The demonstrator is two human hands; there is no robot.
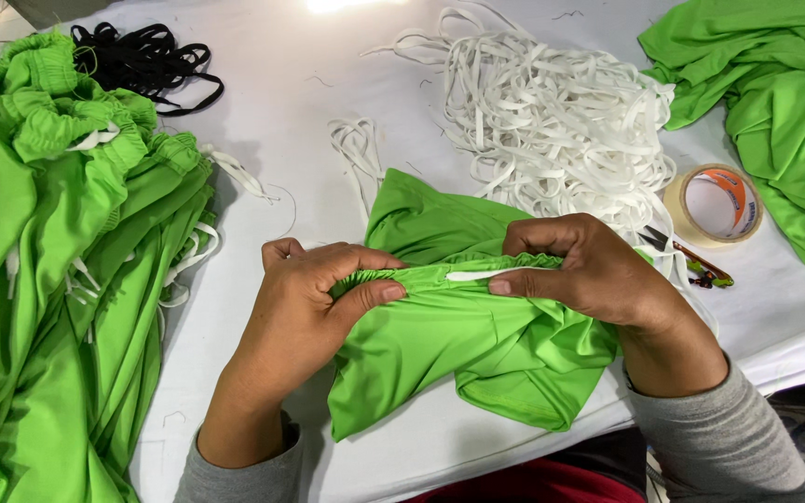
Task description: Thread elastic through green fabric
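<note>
1. Left hand (314, 298) pinches gathered waistband of bright green fabric garment (449, 345)
2. Right hand (579, 270) pinches same band + flat white elastic strip (477, 275), btwn both grips, on white table (272, 102)

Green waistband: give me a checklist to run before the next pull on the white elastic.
1. Left hand pinches the gathered waistband: ok.
2. Right hand grips the waistband on the other side: ok.
3. White elastic shows between the hands: ok.
4. Elastic's far end out of the casing: cannot tell.
5. Spare elastic pile within reach: ok.
6. Tape roll apart from the garment: ok.
</note>
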